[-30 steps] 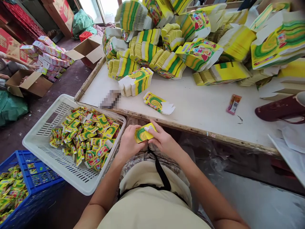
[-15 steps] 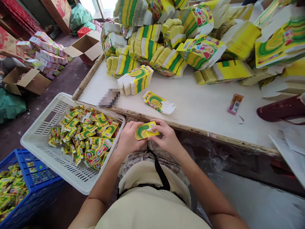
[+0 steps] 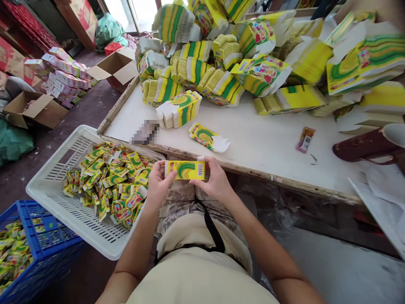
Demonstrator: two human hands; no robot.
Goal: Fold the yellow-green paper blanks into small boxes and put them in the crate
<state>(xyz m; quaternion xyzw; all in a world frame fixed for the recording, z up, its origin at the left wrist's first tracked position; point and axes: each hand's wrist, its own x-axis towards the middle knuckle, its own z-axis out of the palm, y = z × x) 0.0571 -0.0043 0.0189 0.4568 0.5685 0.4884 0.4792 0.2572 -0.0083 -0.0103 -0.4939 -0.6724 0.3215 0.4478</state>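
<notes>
A small yellow and green carton (image 3: 186,170) is held level in front of my lap, its barcode towards the right. My left hand (image 3: 158,181) grips its left end, thumb across the front face. At the other end my right hand (image 3: 215,179) closes on it, with the thumb along the lower edge and something white on a fingertip. Just beyond, on the table, lies a single flat carton (image 3: 209,137) with a white flap sticking out. Left of my forearm, a white plastic basket (image 3: 50,202) holds many small filled-looking cartons (image 3: 109,179).
Stacks of flattened cartons (image 3: 190,59) pile up along the back of the white table (image 3: 259,139). A maroon mug (image 3: 363,145) and a small wrapped packet (image 3: 306,139) sit at right. A blue crate (image 3: 53,232) stands lower left; open cardboard boxes (image 3: 39,109) rest on the floor.
The carton has turned level and shows its long face. My left hand has shifted left to its end, and my right hand has moved to the opposite end. The view has shifted slightly.
</notes>
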